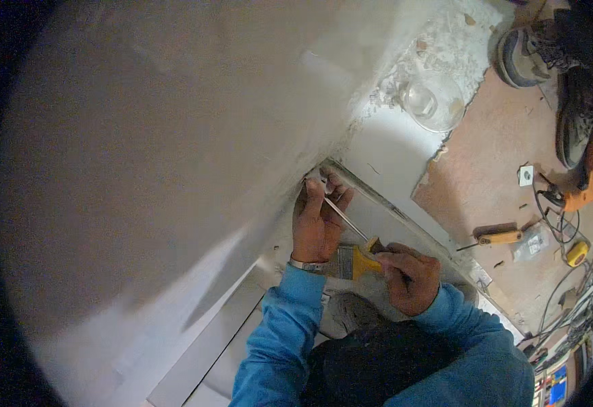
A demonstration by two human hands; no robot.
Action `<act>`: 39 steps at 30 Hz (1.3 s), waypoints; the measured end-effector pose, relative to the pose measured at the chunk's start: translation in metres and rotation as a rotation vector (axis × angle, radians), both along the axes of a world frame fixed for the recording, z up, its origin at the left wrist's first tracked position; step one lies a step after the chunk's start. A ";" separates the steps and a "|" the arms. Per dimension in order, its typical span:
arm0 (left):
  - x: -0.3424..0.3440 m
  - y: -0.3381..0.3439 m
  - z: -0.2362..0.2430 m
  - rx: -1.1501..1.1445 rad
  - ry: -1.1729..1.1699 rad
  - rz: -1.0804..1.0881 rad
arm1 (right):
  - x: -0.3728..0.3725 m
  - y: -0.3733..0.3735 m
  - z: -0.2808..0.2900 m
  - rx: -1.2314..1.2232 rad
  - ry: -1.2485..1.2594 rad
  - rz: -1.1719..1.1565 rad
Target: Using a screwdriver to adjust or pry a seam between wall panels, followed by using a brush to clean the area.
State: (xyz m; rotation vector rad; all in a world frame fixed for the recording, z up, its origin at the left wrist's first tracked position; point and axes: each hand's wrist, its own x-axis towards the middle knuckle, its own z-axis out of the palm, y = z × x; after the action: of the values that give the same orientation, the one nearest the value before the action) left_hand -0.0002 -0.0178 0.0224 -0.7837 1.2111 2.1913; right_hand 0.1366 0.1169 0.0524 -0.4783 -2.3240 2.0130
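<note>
Screwdriver (345, 218): mid-frame; we judge it stiff, light, best gripped by its handle (375, 246).
Right hand (412, 277): grasping that handle.
Left hand (318, 227): curled near the tip; whether pinching, we cannot tell.

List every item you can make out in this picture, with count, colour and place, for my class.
Screwdriver: one, silver shaft, centre
Brush: one, yellow, below screwdriver
Round container: one, clear, upper right
Square plate: one, white, right
Power tool: one, orange, far right
Yellow-handled tool: one, right
Bag: one, clear, right
Tape measure: one, yellow, far right
Cables: several, dark, far right
Shoes: three, greyish and dark, two upper right, one lower centre
Wall: one, greyish, left
Watch: one, silver, left wrist
Sleeves: two, blue, bottom
Left hand: one, bare, around shaft's far end
Right hand: one, bare, on screwdriver handle
</note>
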 end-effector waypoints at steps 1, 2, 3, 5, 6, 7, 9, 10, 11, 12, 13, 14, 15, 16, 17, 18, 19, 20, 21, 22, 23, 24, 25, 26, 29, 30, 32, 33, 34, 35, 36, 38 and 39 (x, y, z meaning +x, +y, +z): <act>0.000 -0.002 -0.001 -0.020 -0.001 0.003 | 0.002 0.000 -0.003 -0.020 -0.001 0.003; 0.000 0.000 -0.001 -0.039 -0.016 -0.013 | 0.005 0.001 -0.007 -0.226 -0.117 -0.035; 0.000 0.001 -0.001 -0.055 -0.030 -0.030 | 0.008 0.002 -0.010 -0.431 -0.232 -0.072; -0.003 0.004 0.003 -0.011 0.005 -0.038 | 0.009 -0.002 -0.018 -0.561 -0.182 -0.071; -0.002 0.006 0.004 0.049 0.029 -0.040 | 0.011 -0.001 -0.021 -0.674 -0.141 -0.067; -0.001 0.004 -0.001 0.055 0.034 -0.046 | 0.011 0.001 -0.020 -0.668 -0.134 -0.071; -0.002 0.000 -0.007 0.058 0.104 -0.058 | 0.005 0.010 -0.020 -1.049 -0.221 -0.023; 0.000 0.004 -0.004 -0.015 0.120 -0.097 | 0.006 0.013 -0.031 -1.027 -0.204 -0.025; 0.002 0.002 -0.005 -0.002 0.140 -0.092 | 0.009 0.013 -0.046 -1.524 -0.439 0.006; 0.001 -0.008 -0.010 0.045 0.152 -0.092 | 0.008 0.013 -0.050 -2.011 -0.696 0.057; -0.003 -0.009 -0.011 0.101 0.168 -0.094 | 0.002 0.018 -0.045 -1.987 -0.683 0.086; -0.003 -0.003 -0.009 0.124 0.189 -0.085 | 0.001 0.023 -0.041 -1.983 -0.743 -0.038; -0.001 0.000 -0.002 0.031 0.147 -0.102 | 0.001 0.026 -0.033 -1.976 -0.802 -0.161; 0.001 0.002 0.005 -0.061 0.104 -0.115 | 0.003 0.029 -0.024 -1.948 -0.799 -0.141; 0.005 0.003 0.006 -0.041 0.118 -0.096 | 0.006 0.032 -0.017 -1.789 -0.731 -0.116; 0.008 0.003 0.010 -0.112 0.098 -0.089 | 0.009 0.033 -0.009 -1.630 -0.660 -0.085; 0.013 0.000 0.013 -0.183 0.076 -0.079 | 0.018 0.033 0.000 -1.601 -0.663 -0.062; 0.018 0.002 0.016 -0.159 0.088 -0.052 | 0.033 0.034 0.006 -1.355 -0.517 -0.085; 0.026 0.005 0.020 -0.218 0.044 -0.102 | 0.049 0.035 0.012 -1.109 -0.369 -0.101; 0.034 0.007 0.023 -0.276 -0.001 -0.151 | 0.062 0.029 0.009 -1.078 -0.372 -0.074; 0.043 0.003 0.025 -0.257 0.013 -0.120 | 0.074 0.016 0.001 -0.878 -0.288 -0.105; 0.058 -0.004 0.020 -0.175 -0.023 -0.230 | 0.081 0.003 -0.009 -0.683 -0.204 -0.135; 0.073 -0.011 0.018 -0.090 -0.060 -0.346 | 0.085 -0.010 -0.018 -0.662 -0.205 -0.109; 0.087 -0.012 0.020 -0.064 -0.052 -0.332 | 0.086 -0.021 -0.030 -0.471 -0.052 0.014; 0.114 -0.026 0.031 -0.250 0.016 -0.171 | 0.047 -0.017 -0.042 0.127 -0.001 0.096; 0.118 -0.031 0.029 -0.398 0.062 -0.225 | 0.019 -0.016 -0.053 0.196 0.050 -0.034; 0.141 -0.058 0.023 -0.571 0.075 -0.232 | -0.039 -0.036 -0.014 0.348 0.170 -0.113; 0.145 -0.049 0.021 -0.551 0.125 -0.155 | -0.067 -0.026 -0.022 0.492 0.299 -0.124; 0.149 -0.051 0.018 -0.548 0.162 -0.069 | -0.085 -0.026 -0.021 0.615 0.246 -0.032; 0.153 -0.057 0.015 -0.546 0.162 -0.055 | -0.093 -0.032 -0.018 0.616 0.253 -0.020; 0.154 -0.061 0.012 -0.608 0.118 0.001 | -0.098 -0.036 -0.014 0.707 0.191 0.025; 0.157 -0.075 0.000 -0.678 0.070 0.070 | -0.104 -0.044 -0.007 0.831 0.095 0.116; 0.158 -0.086 -0.009 -0.735 0.141 0.033 | -0.105 -0.051 -0.003 0.822 0.103 0.125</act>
State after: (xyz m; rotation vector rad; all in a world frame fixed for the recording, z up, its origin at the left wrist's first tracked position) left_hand 0.1578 -0.1037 0.0138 -0.9285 2.1340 1.8285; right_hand 0.0312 0.0663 0.0490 -0.1707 -2.8497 0.9054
